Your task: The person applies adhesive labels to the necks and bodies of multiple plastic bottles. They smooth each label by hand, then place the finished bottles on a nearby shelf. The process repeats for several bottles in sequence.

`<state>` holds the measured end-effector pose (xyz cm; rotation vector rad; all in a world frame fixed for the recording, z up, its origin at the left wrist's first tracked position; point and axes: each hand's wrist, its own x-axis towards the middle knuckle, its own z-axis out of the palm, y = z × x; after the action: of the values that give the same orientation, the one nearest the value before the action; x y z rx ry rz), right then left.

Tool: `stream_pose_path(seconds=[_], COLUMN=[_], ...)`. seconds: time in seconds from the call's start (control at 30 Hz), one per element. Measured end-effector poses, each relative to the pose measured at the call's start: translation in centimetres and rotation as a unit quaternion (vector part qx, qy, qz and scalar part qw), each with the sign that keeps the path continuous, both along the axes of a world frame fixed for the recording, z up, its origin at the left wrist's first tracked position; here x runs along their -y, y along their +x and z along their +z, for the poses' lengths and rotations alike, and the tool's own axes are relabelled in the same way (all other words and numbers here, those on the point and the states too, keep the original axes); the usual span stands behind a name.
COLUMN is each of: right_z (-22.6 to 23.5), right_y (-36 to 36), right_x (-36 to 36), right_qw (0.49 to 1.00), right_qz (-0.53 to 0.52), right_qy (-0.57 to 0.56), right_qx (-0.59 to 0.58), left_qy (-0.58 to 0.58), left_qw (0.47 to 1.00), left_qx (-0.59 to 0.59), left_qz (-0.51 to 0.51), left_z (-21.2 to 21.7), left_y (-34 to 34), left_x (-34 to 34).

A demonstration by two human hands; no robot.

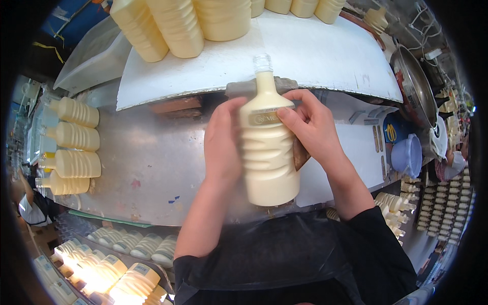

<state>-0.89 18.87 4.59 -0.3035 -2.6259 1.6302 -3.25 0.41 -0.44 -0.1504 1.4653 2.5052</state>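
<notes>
The bottle [270, 162] lies between the two hands, neck away from the body: smooth, glossy cream, with soft wavy ridges below the shoulder and a clear threaded mouth [263, 64]. A flat gold-toned label [264, 117] with a darker edge band crosses its shoulder. The right hand [311, 124] sets its thumb on the label's right end, its other fingers bent at the bottle's right side; how firmly they grip, I cannot tell. The left hand [222, 140] is loosely cupped along the bottle's left side, blurred, so contact there cannot be told.

Just under the right hand, a brown wedge [301, 154] shows beside the bottle; beyond both hands, a rumpled grey cloth [239, 90] lies behind the neck. Left of the left hand stretches a dull, scuffed metal table [152, 152], with four cream bottles [76, 137] lying in a row at its far side. Ahead of the hands, a flat white board [305, 51] carries larger-looking bottles [175, 25]. Right of the right hand are narrow strips [376, 138] on a white sheet [343, 152], then a round lilac pail [406, 155] and a shiny metal pan [414, 84]. Farther right, small bottles [445, 203] fill the room in dense rows.
</notes>
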Motion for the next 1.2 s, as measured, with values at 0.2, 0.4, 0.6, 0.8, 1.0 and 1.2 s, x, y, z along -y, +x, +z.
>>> stream_pose_path(seconds=[0.2, 0.4, 0.6, 0.8, 1.0, 1.2], right_z=[-0.6, -0.7, -0.7, -0.9, -0.9, -0.6], right_y=[0.1, 0.1, 0.1, 0.1, 0.1, 0.1], right_x=[-0.3, -0.1, -0.1, -0.2, -0.2, -0.2], right_qw=[1.0, 1.0, 1.0, 1.0, 1.0, 1.0], right_qz=[0.023, 0.001, 0.002, 0.0, -0.002, 0.001], right_qy=[0.02, 0.007, 0.003, -0.002, -0.011, 0.008], right_qx=[-0.003, -0.013, -0.017, -0.015, -0.016, -0.013], left_qy=[-0.081, -0.099, -0.1, -0.105, -0.04, -0.115], left_qw=[0.993, 0.991, 0.992, 0.992, 0.999, 0.991], left_qx=[-0.08, -0.086, -0.081, -0.067, -0.034, -0.071], left_qz=[-0.021, -0.002, 0.01, 0.009, -0.009, -0.012], left_z=[0.3, -0.3, -0.2, -0.6, 0.7, 0.1], left_y=[1.0, 0.9, 0.8, 0.6, 0.9, 0.6], left_x=[-0.8, -1.1, -1.2, -0.8, -0.5, -1.1])
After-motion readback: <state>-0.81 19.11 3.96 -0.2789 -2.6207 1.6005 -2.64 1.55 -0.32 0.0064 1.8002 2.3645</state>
